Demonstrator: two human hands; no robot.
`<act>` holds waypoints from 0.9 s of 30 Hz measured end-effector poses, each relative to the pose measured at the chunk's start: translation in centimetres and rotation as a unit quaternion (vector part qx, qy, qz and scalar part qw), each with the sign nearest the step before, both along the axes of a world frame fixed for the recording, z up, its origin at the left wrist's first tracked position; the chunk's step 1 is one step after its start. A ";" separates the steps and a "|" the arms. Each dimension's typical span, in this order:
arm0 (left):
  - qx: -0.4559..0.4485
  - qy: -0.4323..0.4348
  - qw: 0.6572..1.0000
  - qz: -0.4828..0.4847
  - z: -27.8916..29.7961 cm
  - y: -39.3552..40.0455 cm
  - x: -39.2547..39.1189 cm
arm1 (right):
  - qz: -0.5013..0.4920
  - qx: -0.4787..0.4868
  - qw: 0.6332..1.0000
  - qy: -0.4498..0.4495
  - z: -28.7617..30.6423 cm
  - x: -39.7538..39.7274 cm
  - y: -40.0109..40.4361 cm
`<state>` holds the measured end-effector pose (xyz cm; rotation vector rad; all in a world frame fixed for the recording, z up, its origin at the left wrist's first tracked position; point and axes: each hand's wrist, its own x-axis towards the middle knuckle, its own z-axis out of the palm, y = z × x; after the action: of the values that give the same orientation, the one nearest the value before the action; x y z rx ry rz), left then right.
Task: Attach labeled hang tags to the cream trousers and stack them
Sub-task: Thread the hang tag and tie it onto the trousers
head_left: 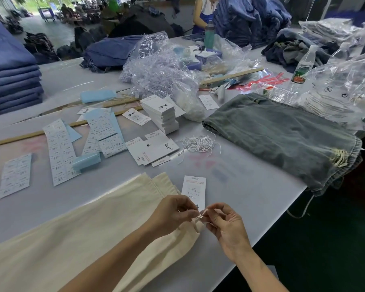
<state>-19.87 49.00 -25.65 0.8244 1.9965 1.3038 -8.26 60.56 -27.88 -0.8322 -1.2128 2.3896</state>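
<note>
At the desk's near edge both hands meet over the cream trousers [89, 234]: the left hand [173, 213] and right hand [226, 224] each pinch an end of the tag string [199, 217], probably to snap its fastener shut at the waistband. Just beyond, the hang tag [193, 189] lies face-up on the desk [251, 186], within the string's reach. Spare strings [198, 143] and stacked tags [162, 114] wait farther back.

Matt cream cloth trousers [76, 234], paper hang tag [195, 189], smooth table [251, 186].
</note>
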 end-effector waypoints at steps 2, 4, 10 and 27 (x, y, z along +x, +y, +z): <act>0.017 0.001 1.000 0.017 0.2 0.2 0.2 | -0.004 0.040 0.999 0.003 0.1 0.0 0.2; 0.037 -0.011 0.999 0.027 0.3 0.6 0.4 | -0.001 0.070 0.997 0.010 0.3 -0.1 0.4; 0.064 -0.012 0.996 0.063 0.2 1.3 0.7 | 0.003 0.060 0.998 0.034 0.8 -0.6 0.7; -0.002 0.151 0.988 0.028 -0.1 1.3 0.4 | -0.011 0.077 0.997 -0.003 0.5 -0.7 0.7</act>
<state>-19.48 50.30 -25.72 1.0198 2.2697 1.2657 -8.93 61.22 -27.40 -0.7995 -1.3631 2.2440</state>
